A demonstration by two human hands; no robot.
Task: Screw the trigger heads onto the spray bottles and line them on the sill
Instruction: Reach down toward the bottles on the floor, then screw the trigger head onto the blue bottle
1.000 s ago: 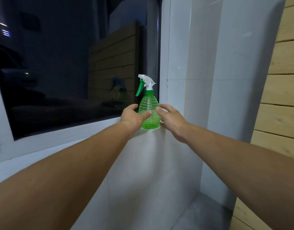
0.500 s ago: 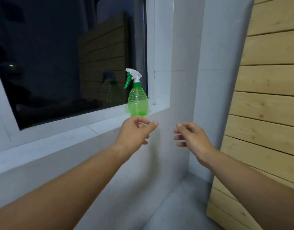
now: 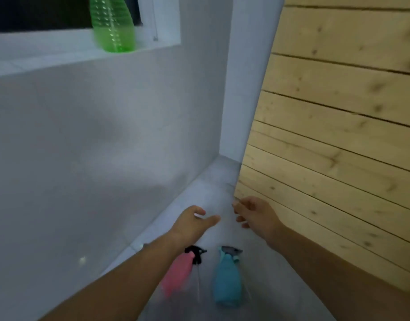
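one bottle (image 3: 112,31) stands on the sill (image 3: 49,54) at 11 o'clock, near its right end. two bottles lie on the floor (image 3: 206,188) at 6 o'clock, side by side, left bottle (image 3: 177,273) partly under the left forearm, right bottle (image 3: 227,278) just beside it. plank wall (image 3: 338,123) at 3 o'clock. both hands between sill and floor bottles.

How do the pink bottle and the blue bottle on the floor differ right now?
The pink bottle carries a black trigger head; the blue bottle has a grey one. The pink bottle is partly hidden behind the left forearm, while the blue bottle shows whole. The pink bottle sits nearer the white wall, the blue bottle nearer the wooden panelling. Both are on the floor, untouched, below the empty hands.
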